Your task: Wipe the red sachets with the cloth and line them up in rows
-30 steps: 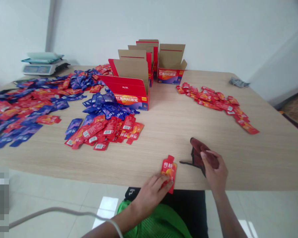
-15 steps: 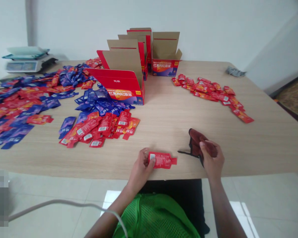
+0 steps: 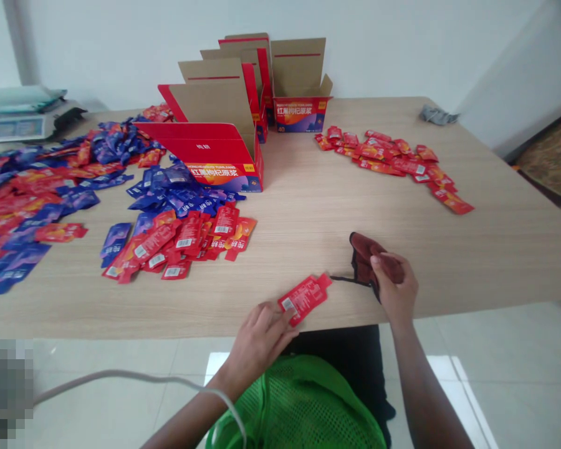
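At the table's front edge, my left hand [image 3: 264, 333] has its fingers on the lower left end of a red spouted pouch [image 3: 305, 299] with a white barcode label. The pouch slants, its narrow spout up and to the right. To the right, my right hand [image 3: 399, 284] is closed on a brown cloth [image 3: 364, 254] with black edging, held in a crumpled fold. A thin black strap [image 3: 348, 279] from the cloth reaches left, close to the pouch's spout.
A pile of red and blue pouches [image 3: 187, 234] lies left of centre, with a larger spread [image 3: 32, 187] farther left. Open red cartons [image 3: 224, 171] stand behind. Red pouches [image 3: 388, 156] form a curved row at right. A scale [image 3: 28, 125] sits back left; a grey cloth [image 3: 438, 115] back right.
The pouch under my left hand has turned from lying level to slanting upward right, and that hand has shifted down. My right hand still holds the cloth. The view has shifted slightly.
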Available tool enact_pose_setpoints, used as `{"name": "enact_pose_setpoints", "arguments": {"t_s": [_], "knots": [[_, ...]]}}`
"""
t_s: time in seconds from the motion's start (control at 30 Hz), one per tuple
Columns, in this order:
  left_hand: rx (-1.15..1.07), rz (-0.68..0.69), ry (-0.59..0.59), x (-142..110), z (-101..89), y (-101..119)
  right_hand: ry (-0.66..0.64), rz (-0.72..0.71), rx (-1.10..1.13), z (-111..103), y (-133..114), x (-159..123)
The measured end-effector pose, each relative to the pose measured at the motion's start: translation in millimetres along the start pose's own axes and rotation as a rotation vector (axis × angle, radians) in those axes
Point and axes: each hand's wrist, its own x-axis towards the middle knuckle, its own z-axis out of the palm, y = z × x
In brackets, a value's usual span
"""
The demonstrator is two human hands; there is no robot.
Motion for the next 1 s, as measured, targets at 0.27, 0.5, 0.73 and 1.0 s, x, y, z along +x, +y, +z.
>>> {"name": "enact_pose_setpoints", "arguments": {"t_s": [0.27, 0.5, 0.73, 1.0], "knots": [[0.066, 0.241, -0.032, -18.3, 12.9, -18.3, -0.023, -0.253, 0.002, 11.1, -50.3, -38.3], [0.035, 0.242, 0.000, -18.4, 11.3, -11.0, -0.726, -0.723, -0.062, 56.5, -68.2, -106.2], [0.121, 0.263, -0.065, -19.8, 9.4, -8.0, -0.710, -0.758, -0.301, 55.9, -40.1, -61.9], [0.238, 0.255, -0.077, -21.7, 24.6, 4.8, -0.382, -0.665, -0.179, 47.4, -68.2, -34.8]]}}
